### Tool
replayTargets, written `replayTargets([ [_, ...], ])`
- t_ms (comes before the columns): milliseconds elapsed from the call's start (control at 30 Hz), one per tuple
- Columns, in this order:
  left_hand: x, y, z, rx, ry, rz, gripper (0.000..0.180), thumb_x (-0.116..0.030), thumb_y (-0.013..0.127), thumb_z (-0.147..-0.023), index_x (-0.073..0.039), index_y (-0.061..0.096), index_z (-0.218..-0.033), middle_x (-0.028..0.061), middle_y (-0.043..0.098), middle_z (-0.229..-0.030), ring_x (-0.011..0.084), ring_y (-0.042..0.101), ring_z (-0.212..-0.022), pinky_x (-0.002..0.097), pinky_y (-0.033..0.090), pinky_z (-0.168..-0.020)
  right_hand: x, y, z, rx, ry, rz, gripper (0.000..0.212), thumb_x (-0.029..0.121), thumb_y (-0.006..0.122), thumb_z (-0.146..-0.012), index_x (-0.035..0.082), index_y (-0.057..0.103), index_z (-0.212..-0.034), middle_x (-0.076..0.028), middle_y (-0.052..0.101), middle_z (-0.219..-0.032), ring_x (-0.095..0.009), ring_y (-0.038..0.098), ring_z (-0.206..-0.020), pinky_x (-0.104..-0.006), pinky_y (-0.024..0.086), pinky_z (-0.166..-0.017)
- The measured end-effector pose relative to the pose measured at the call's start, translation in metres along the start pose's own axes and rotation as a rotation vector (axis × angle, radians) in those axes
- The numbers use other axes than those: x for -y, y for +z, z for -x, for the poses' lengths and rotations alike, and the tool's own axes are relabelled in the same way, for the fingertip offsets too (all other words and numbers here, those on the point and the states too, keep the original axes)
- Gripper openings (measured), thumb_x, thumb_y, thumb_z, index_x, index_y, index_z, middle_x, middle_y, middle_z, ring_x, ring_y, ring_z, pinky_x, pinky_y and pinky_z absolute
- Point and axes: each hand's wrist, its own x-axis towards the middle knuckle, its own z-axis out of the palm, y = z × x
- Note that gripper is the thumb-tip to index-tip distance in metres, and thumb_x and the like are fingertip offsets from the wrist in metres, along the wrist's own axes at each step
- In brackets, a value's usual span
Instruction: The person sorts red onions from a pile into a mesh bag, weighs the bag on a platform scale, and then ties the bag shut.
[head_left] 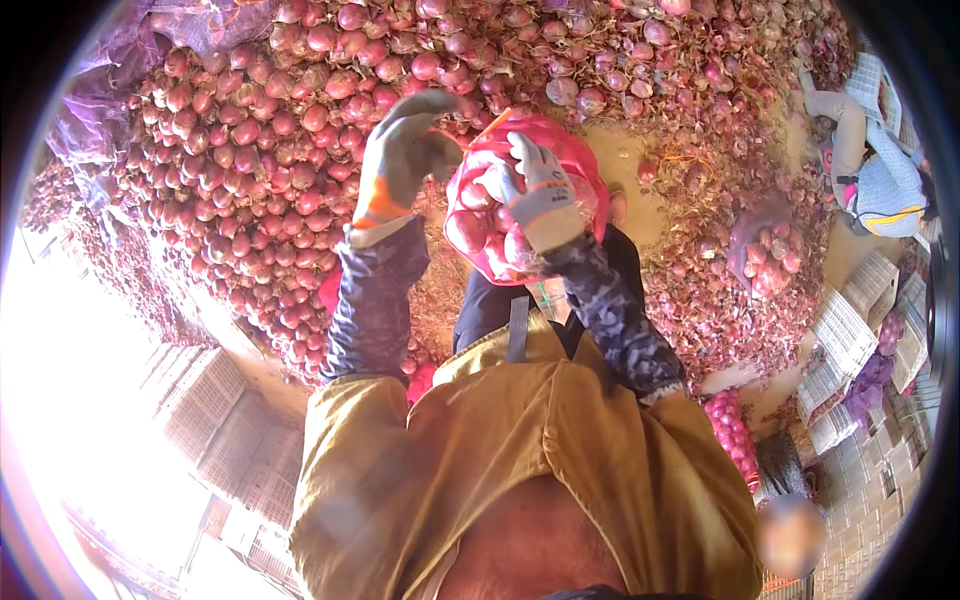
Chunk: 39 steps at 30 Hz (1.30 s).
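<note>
A red mesh bag (582,165) full of red onions stands upright in front of my legs. My right hand (545,200), in a grey and white glove, is closed on the bag's upper right side, with its fingers bent over the mesh and the onions. To the left of the bag's mouth, my left hand (400,155) is raised in a grey glove with an orange cuff. Its fingers are curled, and a thin orange-red drawstring (450,138) runs between it and the bag. Part of the grip is hidden by the glove.
A large heap of red onions (250,190) spreads ahead and left, with loose skins (700,330) to the right. Purple netting (95,115) lies far left. Another onion bag (770,255) and pale crates (845,330) are right. Another person (880,180) sits far right.
</note>
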Motion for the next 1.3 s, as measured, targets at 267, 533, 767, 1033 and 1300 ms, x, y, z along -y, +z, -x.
replayTargets([
  [267, 0.128, -0.140, 0.010, -0.799, 0.015, -0.364, 0.028, -0.024, 0.057, -0.098, -0.008, 0.059, -0.121, 0.0086, 0.060, -0.119, 0.0204, 0.066, -0.077, 0.0294, 0.048, -0.055, -0.033, -0.063, 0.110, -0.126, 0.192, -0.309, 0.022, -0.006, 0.057, -0.090, 0.002, 0.065, -0.109, -0.014, 0.069, -0.095, -0.026, 0.070, -0.087, -0.0346, 0.057, -0.073],
  [533, 0.177, -0.065, -0.055, -0.139, 0.340, -1.223, 0.033, -0.033, 0.071, -0.087, -0.010, 0.067, -0.111, 0.0149, 0.063, -0.109, 0.0360, 0.057, -0.100, 0.0476, 0.046, -0.086, -0.073, -0.054, 0.165, 0.284, -0.030, 0.379, 0.053, 0.013, 0.063, -0.073, 0.011, 0.060, -0.126, -0.010, 0.061, -0.118, -0.031, 0.058, -0.108, -0.0436, 0.049, -0.086],
  [767, 0.121, -0.075, -0.047, -0.041, -0.080, -0.345, 0.025, -0.024, 0.059, -0.100, -0.001, 0.069, -0.100, 0.0042, 0.070, -0.089, 0.0114, 0.059, -0.073, 0.0256, 0.045, -0.067, -0.099, -0.019, 0.175, 0.418, -0.136, 0.709, 0.033, 0.025, 0.058, -0.082, 0.011, 0.062, -0.112, -0.006, 0.061, -0.115, -0.026, 0.055, -0.111, -0.0429, 0.043, -0.094],
  [1033, 0.105, -0.033, 0.001, -0.093, -0.073, -0.256, 0.039, -0.036, 0.055, -0.101, -0.003, 0.061, -0.081, 0.0046, 0.060, -0.072, 0.0130, 0.052, -0.064, 0.0293, 0.042, -0.063, -0.105, -0.018, 0.144, 0.636, -0.547, 0.706, 0.019, 0.022, 0.053, -0.085, 0.013, 0.067, -0.095, -0.008, 0.069, -0.095, -0.025, 0.063, -0.101, -0.0417, 0.044, -0.099],
  [1300, 0.106, 0.005, 0.041, -0.249, -0.105, 0.113, 0.048, -0.040, 0.046, -0.103, -0.018, 0.033, -0.062, -0.0036, 0.031, -0.057, 0.0131, 0.031, -0.050, 0.0333, 0.040, -0.059, -0.147, -0.053, 0.126, 0.950, -0.427, 0.616, 0.021, 0.026, 0.056, -0.083, 0.012, 0.068, -0.093, -0.010, 0.070, -0.090, -0.028, 0.066, -0.093, -0.0428, 0.049, -0.091],
])
